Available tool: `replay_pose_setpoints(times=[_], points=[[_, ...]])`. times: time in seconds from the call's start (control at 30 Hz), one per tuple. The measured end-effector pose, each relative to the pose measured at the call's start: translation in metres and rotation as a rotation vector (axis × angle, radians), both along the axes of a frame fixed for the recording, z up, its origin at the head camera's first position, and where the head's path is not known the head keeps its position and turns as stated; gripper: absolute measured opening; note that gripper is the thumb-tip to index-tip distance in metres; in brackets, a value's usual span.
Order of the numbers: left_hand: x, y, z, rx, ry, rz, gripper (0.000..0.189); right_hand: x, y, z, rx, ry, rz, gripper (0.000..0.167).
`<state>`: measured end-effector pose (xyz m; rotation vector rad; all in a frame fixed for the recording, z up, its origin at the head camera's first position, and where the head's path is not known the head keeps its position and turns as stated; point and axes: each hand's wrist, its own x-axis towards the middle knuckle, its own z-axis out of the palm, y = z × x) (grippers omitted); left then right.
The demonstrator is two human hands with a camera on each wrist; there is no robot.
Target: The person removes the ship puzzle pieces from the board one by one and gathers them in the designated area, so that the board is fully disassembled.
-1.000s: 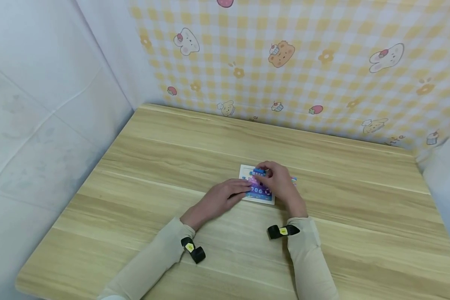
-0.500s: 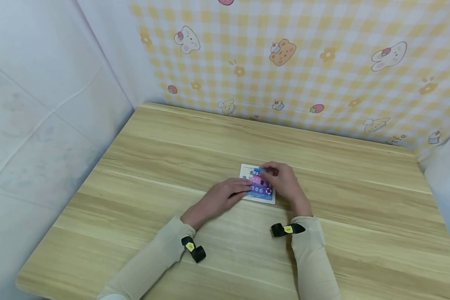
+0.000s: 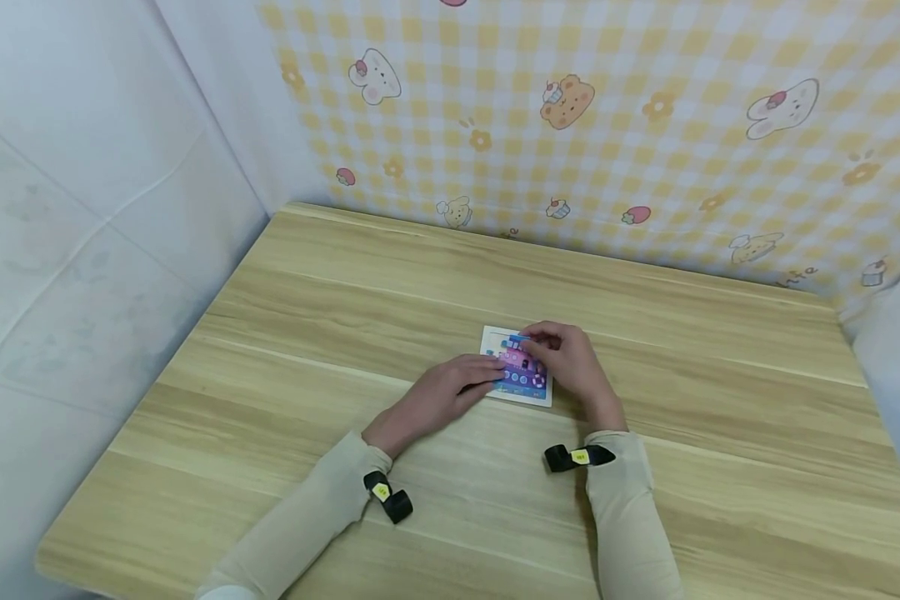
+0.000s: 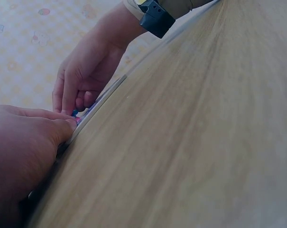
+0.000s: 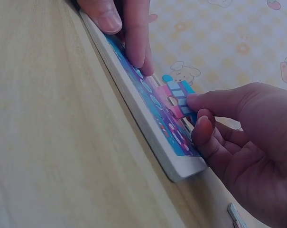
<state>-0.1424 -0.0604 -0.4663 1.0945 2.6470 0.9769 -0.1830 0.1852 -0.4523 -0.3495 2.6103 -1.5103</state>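
A small jigsaw puzzle board [image 3: 492, 337] with a white frame and a blue, purple and pink ship picture lies near the middle of the table. My left hand [image 3: 450, 387] rests with extended fingers on the board's left side, covering part of the picture. At its upper right, my right hand [image 3: 572, 360] pinches a puzzle piece between thumb and fingers. In the right wrist view this blue and pink puzzle piece [image 5: 178, 96] stands tilted up over the picture. Whether its lower edge touches the neighbouring pieces, I cannot tell.
Another loose piece [image 5: 236, 216] lies on the table just right of the board, hidden by the right hand in the head view. The wood-grain table [image 3: 330, 333] backs onto a yellow checked cloth [image 3: 510, 100]. A white wall [image 3: 82, 208] stands at the left.
My right hand has shifted slightly right, still pinching the piece, and now covers the loose bit seen beside it earlier. My left hand has stayed in place.
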Motion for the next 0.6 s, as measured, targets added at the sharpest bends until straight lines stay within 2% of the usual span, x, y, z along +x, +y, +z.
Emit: replay_pose_setpoints(times=[0.33, 0.47, 0.6], points=[[-0.0023, 0.0003, -0.0005, -0.017, 0.021, -0.017, 0.036, -0.0008, -0.0016, -0.0022, -0.016, -0.020, -0.043, 0.016], [-0.0026, 0.0021, 0.0007, -0.104, 0.067, -0.057, 0.040, -0.0002, -0.0037, -0.0016, 0.004, -0.034, -0.065, 0.017], [-0.0017, 0.0049, -0.0005, -0.213, 0.146, -0.085, 0.046, 0.0000, -0.0046, -0.0011, 0.017, -0.042, -0.068, 0.018]])
